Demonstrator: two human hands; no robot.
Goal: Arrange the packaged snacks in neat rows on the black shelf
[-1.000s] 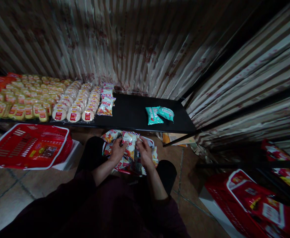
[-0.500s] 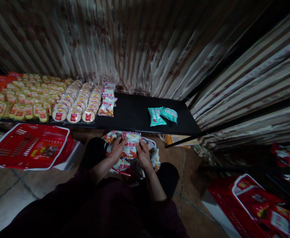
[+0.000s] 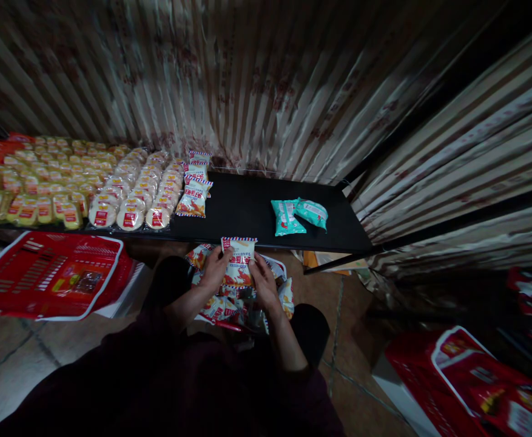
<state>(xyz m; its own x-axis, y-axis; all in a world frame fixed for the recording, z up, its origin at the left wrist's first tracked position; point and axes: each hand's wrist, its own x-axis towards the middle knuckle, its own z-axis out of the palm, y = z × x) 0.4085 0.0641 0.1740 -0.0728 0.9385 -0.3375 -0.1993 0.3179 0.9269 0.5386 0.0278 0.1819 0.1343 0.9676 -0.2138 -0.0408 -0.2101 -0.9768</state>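
Note:
Between my two hands is a white snack bag (image 3: 239, 262) with red lettering and a striped top edge. My left hand (image 3: 216, 267) grips its left side and my right hand (image 3: 262, 278) its right side. Below it, between my knees, a basket (image 3: 280, 264) holds several more such bags (image 3: 222, 308); its far part is hidden by my hands. On the black shelf (image 3: 242, 209) in front, a short column of matching snack bags (image 3: 193, 197) lies overlapped beside rows of round wrapped crackers (image 3: 131, 212). Two teal snack bags (image 3: 288, 217) lie at the shelf's right part.
Small yellow wrapped cakes (image 3: 29, 206) fill the shelf's left. A red basket (image 3: 84, 255) stands on the floor at left, another red basket (image 3: 447, 358) at lower right. A striped curtain (image 3: 256, 91) hangs behind, and a dark frame bar (image 3: 466, 212) runs along the right.
The held bag has risen slightly toward the shelf edge and tilted so that its front shows more. The view has shifted a little. Both hands keep their grip.

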